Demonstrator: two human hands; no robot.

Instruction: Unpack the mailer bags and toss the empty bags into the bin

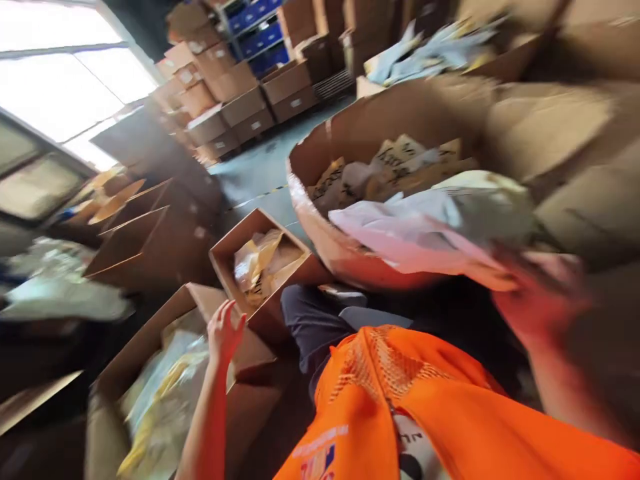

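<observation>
Right hand (pixel 530 300) blurred, clamped on white poly mailer (pixel 410 230) at near rim of big round cardboard bin (pixel 320 233). Left hand (pixel 225 331) open, empty, over near box of yellow packets (pixel 150 407). Risk: slick mailer held by one edge, could slip, drop between bin and small open box (pixel 263 267). Head tilted, view smeared; misjudged aim likely.

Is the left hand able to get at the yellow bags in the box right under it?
Probably yes. The left hand is open above the open box, and nothing covers the yellow bags inside.
</observation>
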